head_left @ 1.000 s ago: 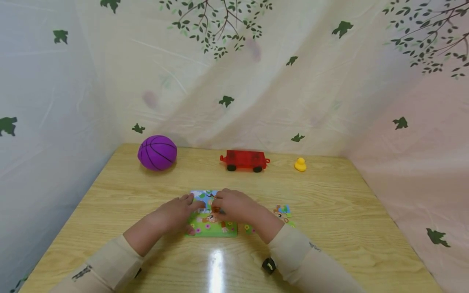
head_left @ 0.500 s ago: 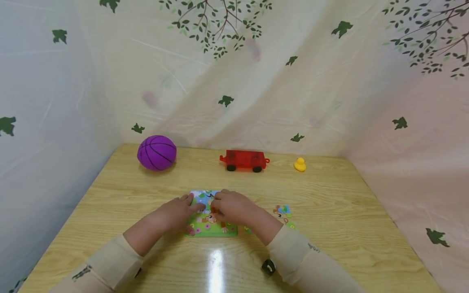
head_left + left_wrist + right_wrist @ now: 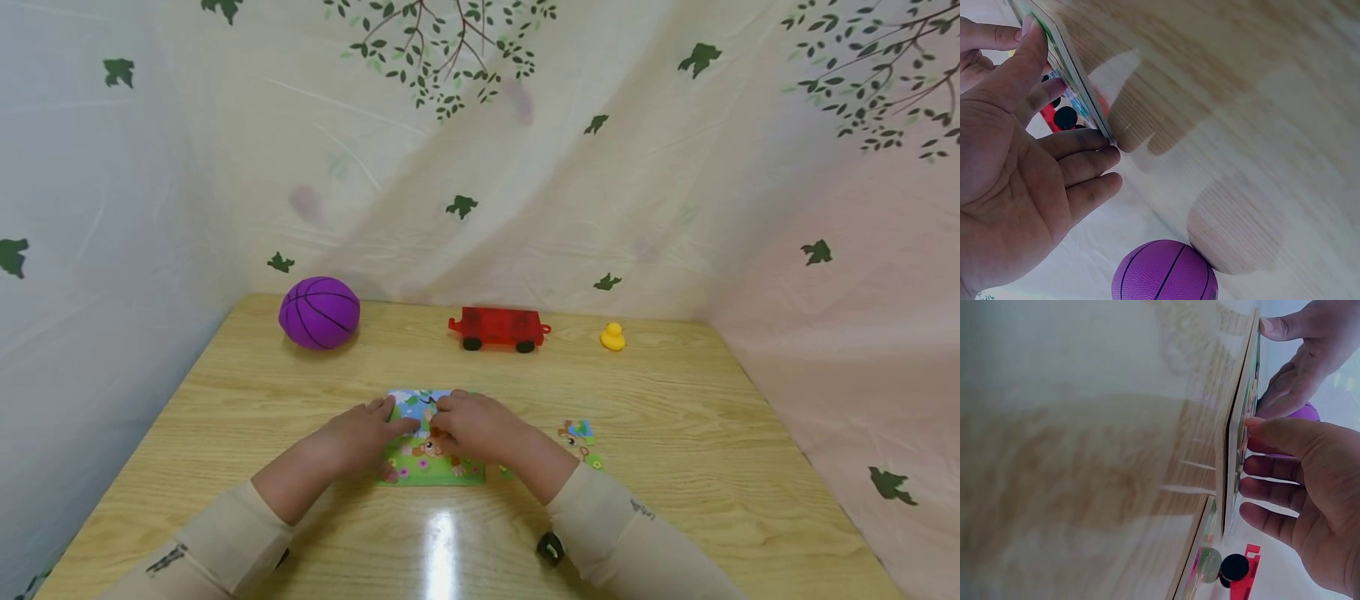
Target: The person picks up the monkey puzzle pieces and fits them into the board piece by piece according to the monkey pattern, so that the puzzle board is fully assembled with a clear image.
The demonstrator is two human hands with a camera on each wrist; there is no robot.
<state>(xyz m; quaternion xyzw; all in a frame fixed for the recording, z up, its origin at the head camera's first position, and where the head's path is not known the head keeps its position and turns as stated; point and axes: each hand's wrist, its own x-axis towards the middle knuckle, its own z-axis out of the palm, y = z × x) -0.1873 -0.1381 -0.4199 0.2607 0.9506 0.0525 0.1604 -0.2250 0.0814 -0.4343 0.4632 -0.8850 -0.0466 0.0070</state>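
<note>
A jigsaw puzzle board [image 3: 438,477] with a cartoon monkey on green and blue lies on the wooden table. My left hand [image 3: 360,442] rests along its left side, the thumb over the picture and the fingers at the edge. In the left wrist view, fairly straight fingers of the left hand [image 3: 1029,156] reach the board's rim [image 3: 1082,84]. My right hand [image 3: 476,425] bends over the middle of the picture, thumb and fingertips pinching a brownish puzzle piece, mostly hidden, against the board. The right wrist view puts the right hand's fingertips [image 3: 1252,423] right at the board's face.
Loose picture pieces [image 3: 577,435] lie right of the board, partly behind the right forearm. Along the back of the table stand a purple ball [image 3: 320,313], a red toy wagon [image 3: 500,327] and a yellow rubber duck [image 3: 612,337]. A patterned cloth hangs behind.
The right hand has shifted very slightly at the board's middle, and less of the brown piece shows beneath its fingertips. The left hand stays in place.
</note>
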